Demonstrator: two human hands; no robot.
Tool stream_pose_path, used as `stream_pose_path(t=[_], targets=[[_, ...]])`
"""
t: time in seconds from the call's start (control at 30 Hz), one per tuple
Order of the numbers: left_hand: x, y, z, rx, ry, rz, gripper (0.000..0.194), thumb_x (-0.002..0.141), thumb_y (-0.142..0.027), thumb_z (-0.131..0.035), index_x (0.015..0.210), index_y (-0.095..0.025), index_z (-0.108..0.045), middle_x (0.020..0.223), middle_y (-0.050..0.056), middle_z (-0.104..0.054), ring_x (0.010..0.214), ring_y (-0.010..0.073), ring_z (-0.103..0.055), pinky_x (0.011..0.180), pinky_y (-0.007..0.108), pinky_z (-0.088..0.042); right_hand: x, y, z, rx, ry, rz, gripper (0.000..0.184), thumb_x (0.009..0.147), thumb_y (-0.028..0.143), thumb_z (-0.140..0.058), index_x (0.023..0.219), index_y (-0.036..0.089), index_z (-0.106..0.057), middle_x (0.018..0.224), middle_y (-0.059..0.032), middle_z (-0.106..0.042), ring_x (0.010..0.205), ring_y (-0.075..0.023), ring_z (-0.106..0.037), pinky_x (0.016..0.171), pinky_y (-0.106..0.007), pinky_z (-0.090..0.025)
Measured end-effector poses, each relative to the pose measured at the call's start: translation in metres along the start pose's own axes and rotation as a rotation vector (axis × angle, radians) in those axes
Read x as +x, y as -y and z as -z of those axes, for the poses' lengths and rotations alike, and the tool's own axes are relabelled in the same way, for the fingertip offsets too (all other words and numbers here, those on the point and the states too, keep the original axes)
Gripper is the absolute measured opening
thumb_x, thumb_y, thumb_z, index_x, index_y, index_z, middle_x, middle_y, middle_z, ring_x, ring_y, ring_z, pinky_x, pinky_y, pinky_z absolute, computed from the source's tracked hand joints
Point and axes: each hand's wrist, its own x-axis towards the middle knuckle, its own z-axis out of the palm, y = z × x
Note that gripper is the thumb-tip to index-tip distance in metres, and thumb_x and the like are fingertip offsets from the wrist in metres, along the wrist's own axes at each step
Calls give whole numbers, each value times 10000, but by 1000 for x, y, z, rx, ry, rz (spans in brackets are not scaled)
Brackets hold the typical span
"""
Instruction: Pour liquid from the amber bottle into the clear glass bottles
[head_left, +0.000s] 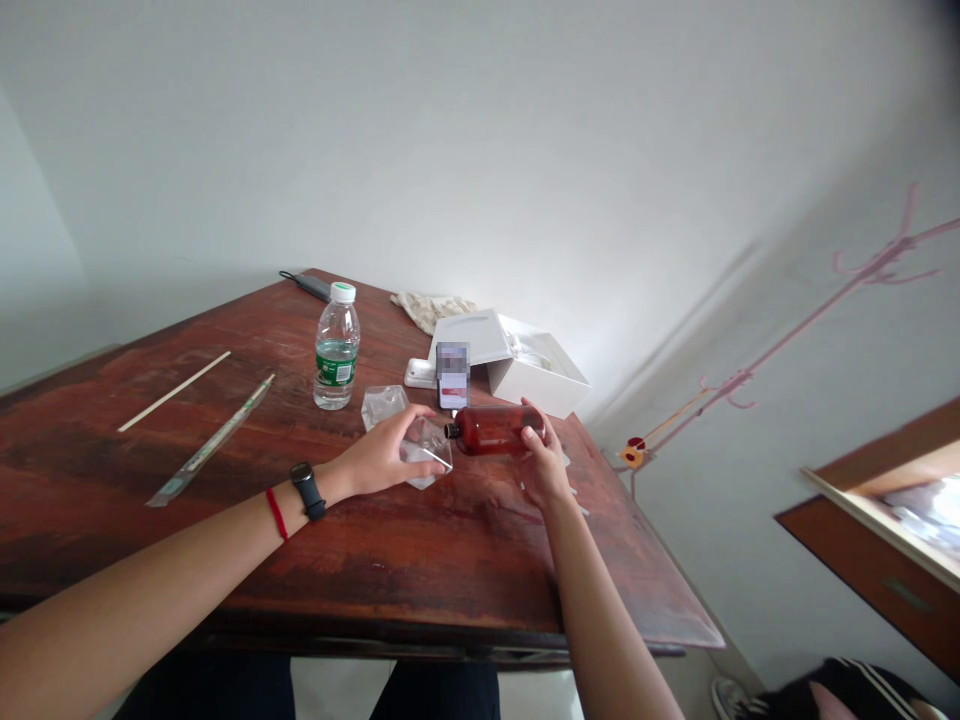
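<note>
The left hand (pixel 381 458) is resting palm-down with its fingers spread, lying over a clear plastic piece (pixel 427 452) on the bench (pixel 97 450). A black watch (pixel 308 491) and a red string (pixel 276 513) are circling that wrist. The right hand (pixel 544 465) is curling around an amber bottle (pixel 491 430), gripping its body with the fingers closed. The bottle is lying on its side, and its black neck (pixel 452 431) is pointing left, just beside the clear plastic piece. A second clear piece (pixel 384 403) is sitting just behind the left hand, and a water bottle (pixel 337 345) is standing upright beyond it. A phone (pixel 453 375) with a blurred screen is standing upright behind the amber bottle, in front of a white device (pixel 420 373), a white box (pixel 536 370) and its tilted lid (pixel 469 338). A crumpled cloth (pixel 431 310) is lying at the far edge. Farther left, a wooden stick (pixel 174 391) and a plastic-wrapped stick (pixel 210 440) are lying apart on the bench.
</note>
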Motion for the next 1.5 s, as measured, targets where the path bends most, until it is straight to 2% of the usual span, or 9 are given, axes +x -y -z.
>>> stream_pose_path(t=[0.27,0.6,1.17,1.5], targets=[[-1,2,-1,-17,-2,-6,755,822,-575,-866,1413,-240,-537,1224,115,-703,1097,311,-718,907,433,-618,0,0,0,6,7,-7,678,708,464,-935,1344,352,-730,1156,-21,-786,1072,-286,-726,992,-448,-578],[0,-3,1,0,24,-67,682,872,-547,-836,1425,-260,-559,1281,117,-696,1127,308,-706,923,419,-606,1,-1,2,14,-5,-17,713,684,439,-953,1354,345,-728,1186,-21,-780,1072,-279,-723,953,-422,-599],[2,-4,2,5,25,-99,668,859,-533,-853,1415,-260,-601,1269,104,-715,1106,297,-713,952,399,-592,1,-3,1,15,-23,52,547,694,426,-945,1192,331,-739,1083,0,-760,956,-228,-704,804,-333,-588],[2,-5,3,16,30,-123,654,868,-502,-849,1422,-266,-592,1312,107,-717,1144,308,-716,993,444,-597,1,-1,0,17,-24,69,536,679,441,-962,1161,322,-760,1089,-4,-761,967,-223,-705,817,-328,-590]])
